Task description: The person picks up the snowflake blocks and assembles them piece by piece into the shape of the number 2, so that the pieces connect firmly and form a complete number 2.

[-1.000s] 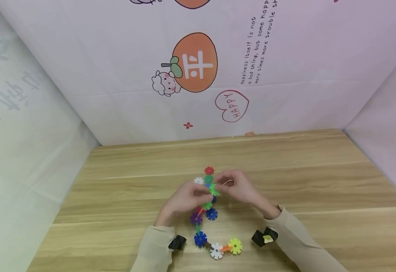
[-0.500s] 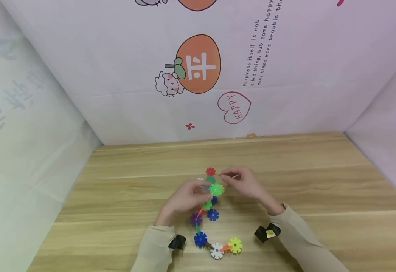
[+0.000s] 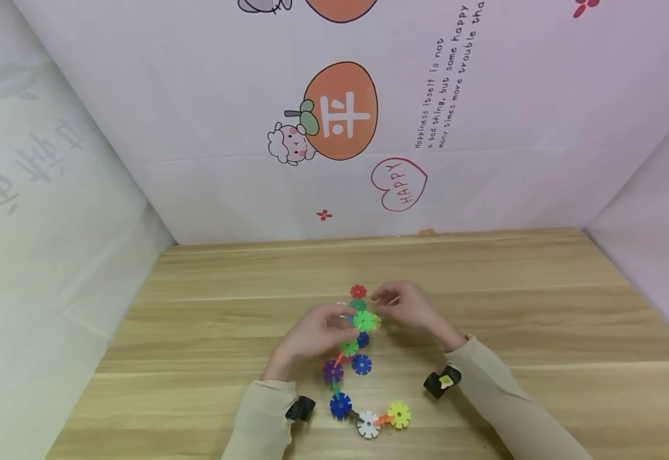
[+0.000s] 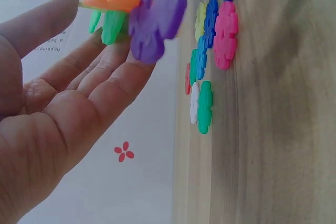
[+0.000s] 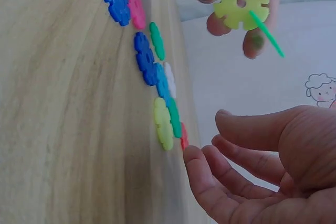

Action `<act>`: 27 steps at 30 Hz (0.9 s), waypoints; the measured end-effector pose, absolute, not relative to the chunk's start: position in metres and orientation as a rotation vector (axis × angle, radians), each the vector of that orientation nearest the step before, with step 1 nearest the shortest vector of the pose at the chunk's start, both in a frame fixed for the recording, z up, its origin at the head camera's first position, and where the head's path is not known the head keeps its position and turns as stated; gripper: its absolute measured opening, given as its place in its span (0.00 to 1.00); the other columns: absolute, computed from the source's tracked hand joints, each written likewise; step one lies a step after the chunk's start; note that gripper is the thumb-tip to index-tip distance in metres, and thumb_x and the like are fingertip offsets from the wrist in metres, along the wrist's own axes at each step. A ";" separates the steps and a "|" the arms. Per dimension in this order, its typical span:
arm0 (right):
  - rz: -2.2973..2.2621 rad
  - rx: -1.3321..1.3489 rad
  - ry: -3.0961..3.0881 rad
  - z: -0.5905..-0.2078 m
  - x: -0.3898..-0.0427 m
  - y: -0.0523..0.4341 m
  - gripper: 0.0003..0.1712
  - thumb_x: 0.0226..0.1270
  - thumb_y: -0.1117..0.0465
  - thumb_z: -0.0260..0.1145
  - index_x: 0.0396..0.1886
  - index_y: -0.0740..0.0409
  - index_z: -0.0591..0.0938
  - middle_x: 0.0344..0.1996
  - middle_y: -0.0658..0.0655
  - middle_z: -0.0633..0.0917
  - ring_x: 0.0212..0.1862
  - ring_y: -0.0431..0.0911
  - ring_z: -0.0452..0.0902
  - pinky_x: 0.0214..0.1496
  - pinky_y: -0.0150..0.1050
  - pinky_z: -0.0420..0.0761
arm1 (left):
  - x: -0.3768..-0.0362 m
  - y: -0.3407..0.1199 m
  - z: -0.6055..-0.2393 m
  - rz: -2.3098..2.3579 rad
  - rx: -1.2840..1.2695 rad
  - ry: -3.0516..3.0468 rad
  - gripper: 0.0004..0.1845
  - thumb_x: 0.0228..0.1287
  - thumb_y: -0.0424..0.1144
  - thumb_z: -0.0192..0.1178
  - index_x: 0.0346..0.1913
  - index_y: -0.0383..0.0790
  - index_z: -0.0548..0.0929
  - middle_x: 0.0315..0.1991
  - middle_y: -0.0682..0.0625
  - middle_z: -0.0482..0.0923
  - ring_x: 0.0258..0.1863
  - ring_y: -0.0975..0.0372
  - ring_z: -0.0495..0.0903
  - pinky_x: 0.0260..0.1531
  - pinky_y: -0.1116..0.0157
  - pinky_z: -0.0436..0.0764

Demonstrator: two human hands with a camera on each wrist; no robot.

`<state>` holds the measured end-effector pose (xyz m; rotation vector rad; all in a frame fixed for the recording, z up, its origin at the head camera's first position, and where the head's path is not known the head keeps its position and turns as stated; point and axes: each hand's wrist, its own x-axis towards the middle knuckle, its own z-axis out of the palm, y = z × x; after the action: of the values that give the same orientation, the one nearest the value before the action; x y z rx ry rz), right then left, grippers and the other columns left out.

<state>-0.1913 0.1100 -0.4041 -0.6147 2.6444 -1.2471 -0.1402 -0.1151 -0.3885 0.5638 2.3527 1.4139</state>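
My left hand [image 3: 315, 333] pinches a chain of interlocking plastic snowflake discs near its far end, by a bright green disc [image 3: 363, 321]. From there the chain runs toward me through a purple disc [image 3: 333, 372], a blue disc [image 3: 340, 406] and a white disc [image 3: 369, 424] to a yellow disc [image 3: 399, 414]. In the right wrist view, a yellow-green disc [image 5: 229, 15] with green discs slotted into it sits at the left fingertips. My right hand [image 5: 273, 166] holds nothing; its thumb and fingers are apart, close to the loose discs on the table.
Loose discs lie on the wooden table [image 3: 512, 300] beyond and under the chain: red [image 3: 358, 291], yellow [image 5: 163, 124], pink [image 4: 226, 35], white [image 4: 195, 103], several blue and green. Printed cloth walls [image 3: 225, 128] stand behind and at both sides.
My right hand has drawn away from the green disc toward the right, and its fingers have parted. The left hand keeps its hold on the chain in about the same place.
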 end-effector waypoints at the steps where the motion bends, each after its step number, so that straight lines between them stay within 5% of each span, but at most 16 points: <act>1: -1.247 -0.593 2.639 -0.405 -0.192 0.110 0.11 0.60 0.67 0.69 0.42 0.65 0.83 0.34 0.56 0.85 0.39 0.50 0.81 0.39 0.41 0.83 | -0.140 -0.115 -0.388 1.411 0.557 2.352 0.22 0.65 0.42 0.62 0.60 0.38 0.76 0.51 0.46 0.81 0.48 0.56 0.81 0.47 0.59 0.81; 14: -1.114 -0.566 2.597 -0.412 -0.194 0.106 0.19 0.44 0.68 0.77 0.40 0.60 0.85 0.33 0.53 0.83 0.38 0.47 0.77 0.41 0.41 0.79 | -0.140 -0.118 -0.387 1.409 0.540 2.345 0.21 0.66 0.42 0.61 0.59 0.39 0.77 0.53 0.46 0.79 0.49 0.56 0.80 0.47 0.58 0.80; 27: -1.029 -0.661 2.640 -0.417 -0.195 0.103 0.18 0.40 0.68 0.79 0.33 0.58 0.84 0.28 0.51 0.81 0.33 0.44 0.73 0.35 0.38 0.77 | -0.140 -0.120 -0.387 1.414 0.551 2.351 0.21 0.66 0.41 0.61 0.59 0.37 0.78 0.56 0.45 0.78 0.50 0.54 0.80 0.50 0.55 0.79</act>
<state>-0.1951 0.1030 -0.4166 -0.6606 2.6401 -1.0287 -0.1404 -0.1197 -0.3867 0.5509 2.3506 1.4137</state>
